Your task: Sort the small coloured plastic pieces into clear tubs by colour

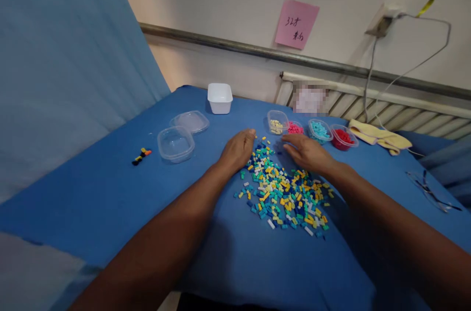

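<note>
A spread pile of small plastic building bricks [279, 193] in yellow, teal, blue and white lies on the blue cloth. At its far left edge, my left hand [237, 150] rests on its side, slightly cupped, thumb uppermost, touching the nearest bricks; part of its fingers is hidden. Over the far right edge of the pile is my right hand [308, 153], its fingers stretched toward the left and thumb apart, holding nothing visible. Close behind it stand clear tubs of cream bricks [276, 127], pink bricks [295, 128], light-blue bricks [319, 130] and red bricks [343, 137].
To the left are an empty clear tub [175, 154], a clear lid [191, 122] and a few black, yellow and orange pieces [142, 156]. A white box [220, 106] stands at the back. Rightward lie a yellow cloth [380, 137] and glasses [432, 192]. A radiator [342, 97] borders the wall.
</note>
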{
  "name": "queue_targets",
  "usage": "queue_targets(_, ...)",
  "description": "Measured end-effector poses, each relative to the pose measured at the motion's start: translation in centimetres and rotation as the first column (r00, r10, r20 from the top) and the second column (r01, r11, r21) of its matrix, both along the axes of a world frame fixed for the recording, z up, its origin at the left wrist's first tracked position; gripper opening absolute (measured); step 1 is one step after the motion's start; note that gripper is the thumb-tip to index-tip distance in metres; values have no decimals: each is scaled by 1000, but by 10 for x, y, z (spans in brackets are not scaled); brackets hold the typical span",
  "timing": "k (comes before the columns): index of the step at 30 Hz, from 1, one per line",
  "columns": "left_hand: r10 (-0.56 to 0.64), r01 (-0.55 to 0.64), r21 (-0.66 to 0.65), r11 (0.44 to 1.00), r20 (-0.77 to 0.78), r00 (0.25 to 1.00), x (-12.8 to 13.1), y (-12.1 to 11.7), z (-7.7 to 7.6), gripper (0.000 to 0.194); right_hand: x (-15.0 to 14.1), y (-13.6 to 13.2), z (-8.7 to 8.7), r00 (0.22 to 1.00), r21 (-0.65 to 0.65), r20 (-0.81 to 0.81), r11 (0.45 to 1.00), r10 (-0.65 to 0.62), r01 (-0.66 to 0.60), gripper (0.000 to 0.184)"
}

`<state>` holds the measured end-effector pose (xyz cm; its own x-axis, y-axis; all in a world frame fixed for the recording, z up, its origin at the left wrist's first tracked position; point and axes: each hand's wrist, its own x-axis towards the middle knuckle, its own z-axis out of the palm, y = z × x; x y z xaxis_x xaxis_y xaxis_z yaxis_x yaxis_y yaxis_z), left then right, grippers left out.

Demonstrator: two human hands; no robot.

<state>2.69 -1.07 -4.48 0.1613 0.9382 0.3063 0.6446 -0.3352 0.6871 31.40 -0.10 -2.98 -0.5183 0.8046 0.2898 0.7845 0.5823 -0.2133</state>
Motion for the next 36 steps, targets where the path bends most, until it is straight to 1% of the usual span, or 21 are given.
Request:
queue_targets(2,8,-8,6,1000,51,999,-2,0,1,67,-33,8,-3,993,-65,-25,991,113,-115,58)
queue_targets(5,-2,0,16,1000,84,997,-4,-2,0,64,-77,26,-4,980,-154,4,968,200,-197,69)
queue_targets(7,-13,12,12,1000,89,996,-6,-3,0,64,-94,35,-4,970,-208,11,950,242,-234,69)
queue_targets(9,-26,26,0,1000,78,997,-8,-3,0,65,-98,35,-4,956,-231,6,931,292,-283,66)
queue_targets(12,-70,71,-29,997,33,997,-9,-4,0,67,-81,19,-2,931,-247,-17,901,365,-358,63)
queue_targets(14,-154,154,-58,986,-7,988,-8,-6,1,69,-61,-1,1,927,-264,-44,890,372,-370,67)
queue_targets(17,-314,303,-110,947,-105,944,1,-15,4,73,-33,-38,7,942,-273,-37,903,334,-331,67)
queue_targets(20,-459,428,-169,888,-255,851,20,-35,9,76,-12,-78,5,942,-261,-7,909,335,-325,65)
queue_targets(22,-540,501,-202,842,-344,768,35,-52,13,79,0,-103,0,968,-217,20,946,251,-241,68)
queue_targets(24,-595,559,-218,800,-403,695,50,-72,18,83,14,-126,-7,982,-171,48,970,185,-175,72)
queue_targets(28,-661,657,-197,728,-453,598,69,-109,25,96,43,-166,-22,993,-84,78,993,85,-78,74)
queue_targets(31,-679,709,-177,682,-513,525,73,-125,25,99,57,-188,-35,998,-49,59,999,17,-14,75)
queue_targets(33,-653,705,-172,688,-569,500,74,-127,23,96,58,-196,-43,999,-43,42,999,-22,24,78)
queue_targets(35,-615,669,-180,721,-611,498,73,-120,21,88,53,-199,-48,998,-45,33,997,-56,58,78)
queue_targets(36,-590,639,-185,747,-626,510,71,-114,21,84,48,-198,-49,997,-51,34,996,-73,74,78)
